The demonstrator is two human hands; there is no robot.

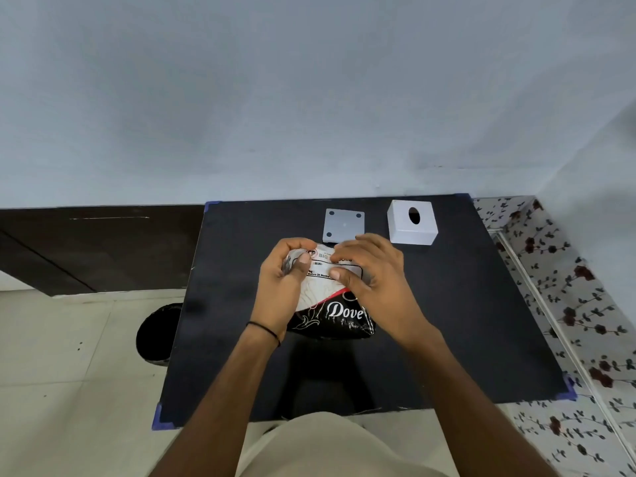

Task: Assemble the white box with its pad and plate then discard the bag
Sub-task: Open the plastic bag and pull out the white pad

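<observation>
**Gripping a printed bag, two hands at work over a black table**

Working above the middle of a black table (447,321), one person's two bare hands close on a single plastic bag (332,309), black and white with the word "Dove" printed on its lower part. Nearest the camera, two forearms reach in from the bottom edge; the left wrist carries one thin black band (263,328). The left hand (284,280) is curled almost into a fist, thumb pressed against the bag's upper left corner, with the film bunched inside the grip. The right hand (373,280) is partly closed, its thumb and fingertips pinching the bag's upper edge beside a white printed label. The bag's lower end appears to rest on the tabletop, though the contact is hard to judge.

Beyond the hands lie two pale pieces. One flat square plate (343,224), grey-white with dark round spots at the three corners that show, sits just behind the fingers of the right hand, its near edge partly hidden. To its right, apart from it, stands one white box (412,222) with a single oval opening in its top face. No pad can be made out; what the bag holds is not visible.

Left of the table, on the tiled floor, stands one dark round bin (155,333). A plain pale wall (309,98) rises behind the table's far edge.
</observation>
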